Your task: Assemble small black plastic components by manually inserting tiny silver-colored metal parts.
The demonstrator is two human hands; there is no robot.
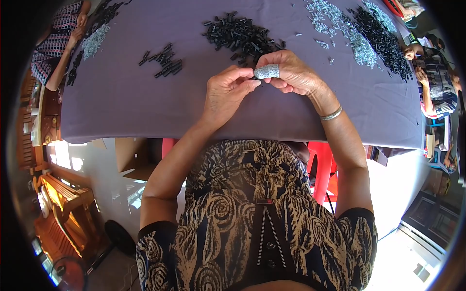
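My left hand (227,94) and my right hand (296,73) meet above the near middle of the cloth-covered table. Between the left thumb and forefinger I pinch a small black piece (255,77), mostly hidden by the fingers. A grey speckled finger cover (268,71) wraps a finger of my right hand. The right fingers are curled close against the same spot, and what they grip is hidden. Just beyond my hands lies a heap of short black tube-like pieces (238,36). A smaller group of black pieces (165,62) lies to the left.
The table (145,111) wears a purple-grey cloth. Small silvery pieces (364,48) and black pieces (383,43) are heaped far right, with a similar silvery pile (95,41) far left. People sit at both sides. A red stool (320,165) and cardboard box (136,155) stand below.
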